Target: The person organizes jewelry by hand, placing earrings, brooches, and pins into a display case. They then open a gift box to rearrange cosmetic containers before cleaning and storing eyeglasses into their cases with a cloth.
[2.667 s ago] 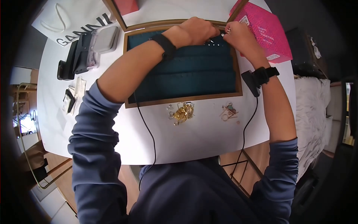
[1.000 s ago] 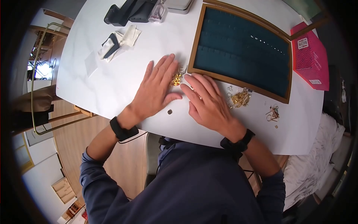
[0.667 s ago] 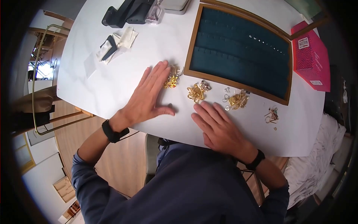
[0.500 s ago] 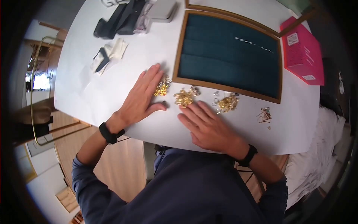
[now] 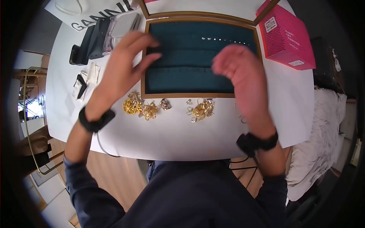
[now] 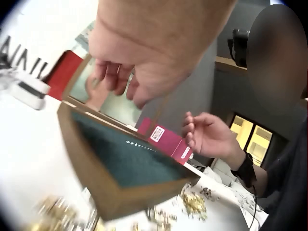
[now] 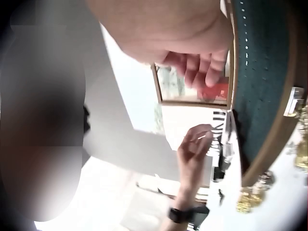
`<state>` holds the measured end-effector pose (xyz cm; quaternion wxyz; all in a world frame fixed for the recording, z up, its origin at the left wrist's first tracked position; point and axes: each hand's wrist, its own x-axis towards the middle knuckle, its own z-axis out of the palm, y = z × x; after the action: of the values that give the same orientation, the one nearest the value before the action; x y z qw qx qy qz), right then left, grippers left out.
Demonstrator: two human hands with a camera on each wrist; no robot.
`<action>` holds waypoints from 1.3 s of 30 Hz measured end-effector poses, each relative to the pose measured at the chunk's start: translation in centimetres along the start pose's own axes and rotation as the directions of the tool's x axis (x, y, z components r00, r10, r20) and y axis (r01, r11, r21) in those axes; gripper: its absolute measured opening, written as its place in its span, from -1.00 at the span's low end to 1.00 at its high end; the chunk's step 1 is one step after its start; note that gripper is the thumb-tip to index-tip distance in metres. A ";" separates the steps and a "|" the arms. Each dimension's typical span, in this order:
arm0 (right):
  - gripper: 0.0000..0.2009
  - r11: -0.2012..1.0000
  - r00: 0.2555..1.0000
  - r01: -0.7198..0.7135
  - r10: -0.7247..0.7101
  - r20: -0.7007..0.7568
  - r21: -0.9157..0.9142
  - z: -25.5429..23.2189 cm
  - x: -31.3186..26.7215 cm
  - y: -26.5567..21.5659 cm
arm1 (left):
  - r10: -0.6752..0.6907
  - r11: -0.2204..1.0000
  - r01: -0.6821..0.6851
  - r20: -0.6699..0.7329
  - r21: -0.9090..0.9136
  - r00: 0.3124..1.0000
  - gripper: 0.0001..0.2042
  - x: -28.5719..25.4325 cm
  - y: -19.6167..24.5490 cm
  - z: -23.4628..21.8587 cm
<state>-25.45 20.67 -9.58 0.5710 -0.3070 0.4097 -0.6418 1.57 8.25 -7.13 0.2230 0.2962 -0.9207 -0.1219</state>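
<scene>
A wooden-framed jewelry box (image 5: 182,95) with a dark teal lining stands with its lid raised. A row of small earrings (image 5: 219,39) sits in its upper right part. The left hand (image 5: 121,68) hovers at the box's left edge, fingers apart and empty. Above the right part is the right hand (image 5: 247,83), blurred, fingers loosely bent, with nothing seen in it. Gold jewelry piles (image 5: 133,104), (image 5: 150,111) and a small silver-toned piece (image 5: 165,104) lie before the box. Another gold pile (image 5: 201,110) lies near its clasp; the right hand partly hides rings further right.
A pink box (image 5: 287,38) stands right of the jewelry box. On the left are dark cases (image 5: 99,38), a grey case (image 5: 123,24), cloths (image 5: 91,74) and a white paper bag (image 5: 89,13). The table's front edge curves before the person.
Both hands have risen from beside the jewelry piles on the table to over the box. The head view has swung, so the box appears further left and the paper bag shows again.
</scene>
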 end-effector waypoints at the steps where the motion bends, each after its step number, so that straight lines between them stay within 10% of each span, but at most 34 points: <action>1: -0.65 0.964 0.976 -0.037 0.092 -0.198 0.264 -1.7 1.7 -0.3 | 0.083 0.997 -0.083 0.065 0.002 0.994 -0.69 3.0 0.1 1.1; 3: -0.56 0.927 0.944 -0.070 0.180 -0.276 0.367 -2.8 4.1 0.0 | 0.267 0.962 -0.268 -0.037 -0.042 0.963 -0.70 7.7 -1.9 6.9; 8: -0.41 0.850 0.934 -0.158 0.293 -0.203 0.503 -2.6 4.5 0.3 | 0.080 0.984 -0.003 0.425 -0.178 0.902 -0.78 13.9 -2.1 11.5; 11: -0.39 0.802 0.917 -0.237 0.371 -0.145 0.549 -2.1 4.7 0.6 | -0.077 0.935 0.228 0.470 -0.273 0.879 -0.88 14.6 -2.0 11.7; 15: -0.35 0.775 0.899 -0.277 0.418 -0.132 0.568 -1.8 5.7 1.2 | -0.013 0.935 0.045 0.094 -0.352 0.996 -0.89 13.8 -4.5 13.9; 18: -0.43 0.733 0.891 -0.225 0.422 -0.170 0.642 -1.3 6.6 1.5 | -0.034 0.803 0.071 0.073 -0.591 0.997 -0.88 13.4 -0.6 12.1; 22: -0.40 0.794 0.896 -0.085 0.326 -0.302 0.602 -1.7 6.8 2.0 | 0.104 0.981 -0.087 0.095 -0.173 0.990 -0.78 13.9 0.0 11.0; 26: -0.39 0.817 0.885 -0.059 0.309 -0.349 0.574 -2.9 5.9 0.8 | 0.046 0.985 0.019 0.363 -0.173 0.931 -0.78 13.5 -0.7 11.8; 32: -0.42 0.802 0.900 -0.113 0.333 -0.282 0.587 -3.6 6.0 0.4 | 0.022 0.938 -0.018 0.008 -0.346 1.000 -0.73 14.8 -1.5 13.4; 36: -0.44 0.793 0.907 -0.063 0.300 -0.297 0.606 -3.4 6.7 0.3 | 0.107 0.866 -0.018 0.150 -0.499 0.983 -0.74 15.0 2.3 11.3; 39: -0.45 0.813 0.873 0.012 0.276 -0.403 0.583 -3.6 6.9 0.2 | 0.099 0.981 -0.059 0.215 -0.183 0.972 -0.73 15.4 1.1 12.2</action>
<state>-29.62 14.50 -11.97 0.5639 0.0720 0.3466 -0.7461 -16.03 0.98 -12.16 0.1482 0.2229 -0.9367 -0.2257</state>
